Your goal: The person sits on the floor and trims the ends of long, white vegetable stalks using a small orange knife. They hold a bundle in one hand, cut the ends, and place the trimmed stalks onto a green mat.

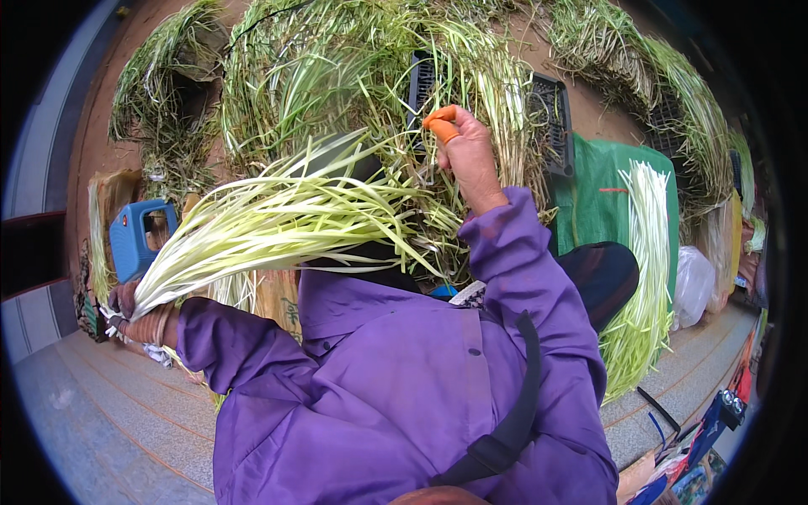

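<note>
My left hand point(142, 315), in a brownish knit glove, grips the white stem ends of a bunch of yellow blanched chives point(271, 221). The pale leaves fan out to the right across my lap. Above their tips is my right hand point(467, 148), bare except for orange finger cots on the thumb and a finger. Those two fingertips are pressed together; I make out nothing clearly between them. Beneath and beyond this hand lies a large heap of untrimmed green chives point(315, 82) with dry, brownish stems.
At right, a pile of chives point(644, 265) with white stems rests partly on a green woven sack point(593, 189). A black plastic crate point(552, 120) shows beside the heap. A blue plastic jug point(136, 240) stands left, a clear plastic bag point(691, 284) right. More green chives point(688, 113) lie at far right.
</note>
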Available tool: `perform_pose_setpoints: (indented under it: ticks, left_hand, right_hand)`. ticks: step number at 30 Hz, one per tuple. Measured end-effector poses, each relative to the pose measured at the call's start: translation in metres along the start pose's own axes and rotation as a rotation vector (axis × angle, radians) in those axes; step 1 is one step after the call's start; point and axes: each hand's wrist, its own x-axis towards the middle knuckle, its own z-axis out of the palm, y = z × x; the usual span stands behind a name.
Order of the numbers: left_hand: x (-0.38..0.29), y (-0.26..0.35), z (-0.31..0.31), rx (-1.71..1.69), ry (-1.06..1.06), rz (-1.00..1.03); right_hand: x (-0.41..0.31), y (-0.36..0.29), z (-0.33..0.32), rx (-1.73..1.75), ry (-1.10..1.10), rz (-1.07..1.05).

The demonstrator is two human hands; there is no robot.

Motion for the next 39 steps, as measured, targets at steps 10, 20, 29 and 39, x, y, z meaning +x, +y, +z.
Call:
perform_pose_setpoints:
  ticks: [10,20,29,39]
  left_hand:
    - [0.001,0.0,0.0,-0.003,-0.001,-0.001]
    - [0.007,0.006,0.005,-0.026,0.016,0.04]
    - [0.059,-0.012,0.053,-0.151,-0.123,-0.04]
    - [0.092,-0.12,0.14,-0.083,-0.305,-0.079]
  right_hand:
    - [-0.028,-0.003,-0.005,-0.792,-0.366,-0.498]
    - [-0.025,-0.005,0.017,-0.812,-0.387,-0.573]
    - [-0.023,-0.023,0.005,-0.772,-0.404,-0.605]
    - [-0.02,-0.012,-0.02,-0.668,-0.055,-0.316]
